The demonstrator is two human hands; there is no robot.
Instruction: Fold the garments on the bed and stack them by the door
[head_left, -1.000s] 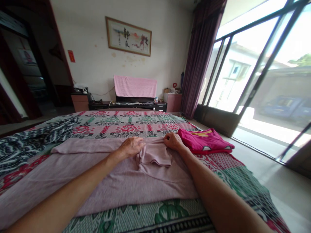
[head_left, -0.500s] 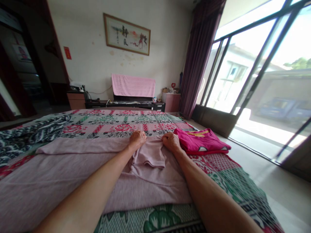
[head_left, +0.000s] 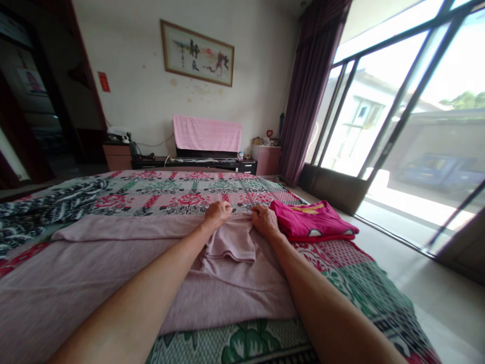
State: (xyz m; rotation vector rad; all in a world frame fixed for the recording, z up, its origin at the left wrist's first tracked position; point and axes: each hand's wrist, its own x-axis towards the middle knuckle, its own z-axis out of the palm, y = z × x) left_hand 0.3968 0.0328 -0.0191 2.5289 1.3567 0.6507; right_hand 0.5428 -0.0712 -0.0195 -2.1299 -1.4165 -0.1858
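A mauve garment (head_left: 125, 268) lies spread across the bed, with a folded-over sleeve flap (head_left: 233, 242) near its far right corner. My left hand (head_left: 215, 213) rests at the flap's far left edge, fingers curled down onto the cloth. At the flap's far right edge my right hand (head_left: 264, 220) pinches the fabric. Both forearms stretch out over the garment.
A folded magenta shirt (head_left: 312, 220) lies just right of my right hand. The bed carries a floral quilt (head_left: 170, 194) and a black-and-white patterned cloth (head_left: 45, 207) at the left. Floor and large glass doors (head_left: 397, 126) are to the right; a low cabinet with a pink towel (head_left: 207, 134) stands at the far wall.
My left hand slid from the middle of the flap to its far edge, closer to my right hand. The view shifted slightly left. The flap lies flatter.
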